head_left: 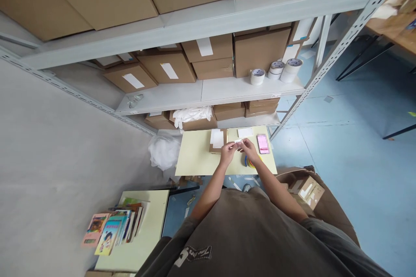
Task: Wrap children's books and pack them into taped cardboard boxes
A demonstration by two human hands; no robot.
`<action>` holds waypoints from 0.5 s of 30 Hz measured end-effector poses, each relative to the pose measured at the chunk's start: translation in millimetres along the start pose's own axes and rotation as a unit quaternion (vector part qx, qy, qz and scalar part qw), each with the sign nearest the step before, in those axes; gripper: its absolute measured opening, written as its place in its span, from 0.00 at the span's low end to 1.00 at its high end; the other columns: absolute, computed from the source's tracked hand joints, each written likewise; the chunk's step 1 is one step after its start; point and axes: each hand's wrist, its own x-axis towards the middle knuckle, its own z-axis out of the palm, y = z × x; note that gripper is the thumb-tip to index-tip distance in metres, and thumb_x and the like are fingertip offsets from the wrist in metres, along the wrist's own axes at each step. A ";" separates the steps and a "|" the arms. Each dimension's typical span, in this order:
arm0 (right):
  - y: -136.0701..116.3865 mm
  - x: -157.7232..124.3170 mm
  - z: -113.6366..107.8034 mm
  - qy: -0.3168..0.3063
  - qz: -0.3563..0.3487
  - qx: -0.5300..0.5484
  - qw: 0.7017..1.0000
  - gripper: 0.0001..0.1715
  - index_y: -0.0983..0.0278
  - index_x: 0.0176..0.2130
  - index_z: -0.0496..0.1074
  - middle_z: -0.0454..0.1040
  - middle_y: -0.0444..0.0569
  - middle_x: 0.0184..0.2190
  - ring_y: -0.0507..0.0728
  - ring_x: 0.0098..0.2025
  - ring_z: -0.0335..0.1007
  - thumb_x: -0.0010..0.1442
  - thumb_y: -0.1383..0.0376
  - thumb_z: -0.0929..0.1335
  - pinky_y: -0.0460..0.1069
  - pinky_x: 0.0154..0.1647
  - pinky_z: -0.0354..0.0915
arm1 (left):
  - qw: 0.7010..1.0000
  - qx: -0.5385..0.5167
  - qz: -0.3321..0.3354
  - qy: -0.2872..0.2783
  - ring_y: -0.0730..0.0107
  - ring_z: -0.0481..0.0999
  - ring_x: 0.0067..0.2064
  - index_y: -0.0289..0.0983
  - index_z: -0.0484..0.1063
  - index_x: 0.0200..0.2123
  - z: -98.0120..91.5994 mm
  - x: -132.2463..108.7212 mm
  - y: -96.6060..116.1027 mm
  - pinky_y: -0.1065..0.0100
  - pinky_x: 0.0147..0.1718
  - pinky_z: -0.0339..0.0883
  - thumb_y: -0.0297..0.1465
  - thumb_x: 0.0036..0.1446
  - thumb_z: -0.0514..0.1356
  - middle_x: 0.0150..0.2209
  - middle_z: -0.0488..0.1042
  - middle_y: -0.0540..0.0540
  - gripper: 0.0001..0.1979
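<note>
A person looks down over their own chest at a small pale yellow surface [195,158] set against metal shelving. The left hand [227,152] and right hand [249,149] meet above the middle of it, fingers of both pinched together on a small white slip [238,141] held just over the surface. Just beyond the left hand lies a flat cardboard box [217,142] topped with white sheets. A pink phone [263,143] lies just right of the right hand, and coloured tape rolls [249,163] sit under that wrist. White tape rolls [277,69] stand on the shelf [224,88] above. Picture books [112,227] are stacked on a second table at lower left
</note>
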 end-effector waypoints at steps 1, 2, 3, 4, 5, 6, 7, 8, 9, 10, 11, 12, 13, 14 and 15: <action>-0.2 0.5 1.6 -0.005 -0.008 -0.002 1.000 0.27 0.57 0.37 0.69 0.75 0.44 0.33 0.57 0.36 0.75 0.59 0.39 0.74 0.51 0.39 0.70 | 1.000 -0.009 -0.002 0.003 0.66 0.72 0.34 0.37 0.80 0.29 -0.7 -0.1 -2.1 0.68 0.35 0.67 0.55 0.58 0.67 0.28 0.74 0.47 0.25; -0.6 1.4 2.9 -0.012 -0.016 -0.002 1.000 0.27 0.57 0.36 0.70 0.75 0.43 0.33 0.57 0.36 0.74 0.58 0.39 0.75 0.51 0.40 0.70 | 1.000 -0.018 -0.007 0.005 0.67 0.71 0.33 0.37 0.80 0.29 -2.6 0.8 -4.8 0.68 0.35 0.66 0.55 0.58 0.67 0.28 0.74 0.48 0.25; -1.1 2.6 3.7 -0.019 -0.023 -0.001 1.000 0.27 0.57 0.35 0.70 0.74 0.43 0.33 0.57 0.37 0.73 0.58 0.40 0.75 0.51 0.41 0.70 | 1.000 -0.026 -0.015 0.007 0.68 0.70 0.32 0.36 0.80 0.29 -6.3 2.8 -7.9 0.69 0.34 0.66 0.55 0.57 0.68 0.27 0.73 0.49 0.25; -1.6 4.4 4.1 -0.026 -0.026 0.003 0.999 0.27 0.58 0.34 0.71 0.74 0.43 0.32 0.57 0.37 0.72 0.57 0.40 0.76 0.52 0.42 0.70 | 0.999 -0.033 -0.023 0.012 0.68 0.70 0.32 0.36 0.80 0.29 -12.1 6.2 -11.5 0.69 0.33 0.65 0.55 0.56 0.69 0.26 0.72 0.49 0.25; -2.0 6.5 4.1 -0.029 -0.026 0.007 0.999 0.27 0.58 0.33 0.71 0.74 0.43 0.32 0.57 0.37 0.71 0.57 0.40 0.76 0.52 0.42 0.70 | 0.998 -0.040 -0.030 0.022 0.69 0.69 0.31 0.36 0.80 0.29 -20.1 11.1 -15.4 0.69 0.32 0.64 0.55 0.54 0.70 0.25 0.71 0.50 0.25; -2.2 9.1 4.0 -0.029 -0.024 0.011 0.999 0.27 0.58 0.32 0.70 0.73 0.43 0.31 0.57 0.37 0.70 0.56 0.41 0.77 0.52 0.42 0.69 | 0.997 -0.050 -0.037 0.040 0.69 0.69 0.31 0.36 0.79 0.28 -30.7 17.5 -19.3 0.70 0.31 0.64 0.55 0.52 0.71 0.25 0.71 0.50 0.26; -2.3 12.0 3.9 -0.024 -0.023 0.014 0.999 0.27 0.58 0.31 0.70 0.72 0.43 0.30 0.56 0.36 0.69 0.55 0.41 0.77 0.52 0.41 0.69 | 0.995 -0.064 -0.042 0.069 0.70 0.69 0.31 0.36 0.79 0.28 -43.7 25.2 -23.2 0.70 0.31 0.64 0.54 0.51 0.72 0.24 0.70 0.51 0.25; -2.3 15.4 4.1 -0.016 -0.023 0.014 1.000 0.27 0.58 0.30 0.69 0.71 0.42 0.29 0.56 0.35 0.68 0.55 0.42 0.78 0.51 0.41 0.68 | 0.990 -0.082 -0.048 0.108 0.70 0.69 0.31 0.36 0.79 0.28 -59.1 34.0 -26.8 0.70 0.31 0.64 0.54 0.50 0.72 0.25 0.70 0.51 0.25; -2.1 19.1 5.0 -0.006 -0.025 0.010 1.000 0.27 0.59 0.29 0.68 0.70 0.42 0.28 0.56 0.34 0.66 0.54 0.43 0.78 0.51 0.40 0.67 | 0.981 -0.103 -0.055 0.155 0.70 0.70 0.31 0.36 0.79 0.29 -76.3 43.2 -30.0 0.70 0.31 0.65 0.54 0.49 0.73 0.25 0.70 0.51 0.25; -1.7 23.2 6.8 0.006 -0.027 0.003 1.000 0.27 0.59 0.28 0.68 0.69 0.42 0.27 0.55 0.33 0.65 0.54 0.43 0.78 0.50 0.39 0.66 | 0.968 -0.124 -0.060 0.210 0.69 0.71 0.32 0.36 0.79 0.30 -94.7 52.5 -32.6 0.70 0.32 0.66 0.53 0.49 0.72 0.26 0.71 0.50 0.25; -1.2 27.9 10.0 0.019 -0.029 -0.005 0.999 0.27 0.59 0.28 0.67 0.68 0.41 0.26 0.55 0.32 0.63 0.54 0.44 0.78 0.50 0.38 0.65 | 0.948 -0.140 -0.068 0.277 0.69 0.71 0.32 0.36 0.78 0.29 -113.6 61.4 -34.6 0.70 0.32 0.66 0.54 0.49 0.72 0.26 0.72 0.50 0.25; -0.4 33.1 14.8 0.031 -0.030 -0.011 0.999 0.27 0.59 0.27 0.67 0.67 0.41 0.25 0.54 0.32 0.62 0.53 0.45 0.79 0.50 0.37 0.64 | 0.929 -0.147 -0.072 0.332 0.69 0.71 0.32 0.37 0.76 0.29 -132.2 69.2 -36.2 0.70 0.32 0.66 0.55 0.50 0.70 0.27 0.72 0.50 0.25; 0.6 39.2 21.4 0.041 -0.029 -0.013 0.999 0.27 0.59 0.27 0.67 0.67 0.40 0.25 0.54 0.31 0.61 0.51 0.46 0.79 0.49 0.37 0.64 | 0.916 -0.151 -0.066 0.367 0.69 0.71 0.33 0.37 0.76 0.29 -149.6 75.8 -37.4 0.70 0.32 0.66 0.55 0.51 0.69 0.28 0.73 0.50 0.25; 1.9 46.2 29.9 0.049 -0.026 -0.008 0.998 0.27 0.59 0.27 0.67 0.67 0.40 0.25 0.53 0.30 0.61 0.50 0.47 0.80 0.49 0.37 0.64 | 0.910 -0.152 -0.058 0.382 0.68 0.71 0.33 0.37 0.76 0.29 -165.2 80.8 -38.4 0.70 0.32 0.66 0.55 0.52 0.69 0.28 0.72 0.50 0.25; 3.7 54.1 40.1 0.056 -0.022 0.002 0.998 0.26 0.59 0.27 0.67 0.68 0.39 0.25 0.53 0.31 0.62 0.48 0.49 0.81 0.50 0.37 0.65 | 0.910 -0.149 -0.047 0.384 0.68 0.71 0.33 0.37 0.75 0.29 -178.7 84.4 -39.5 0.70 0.32 0.66 0.55 0.52 0.69 0.28 0.72 0.50 0.25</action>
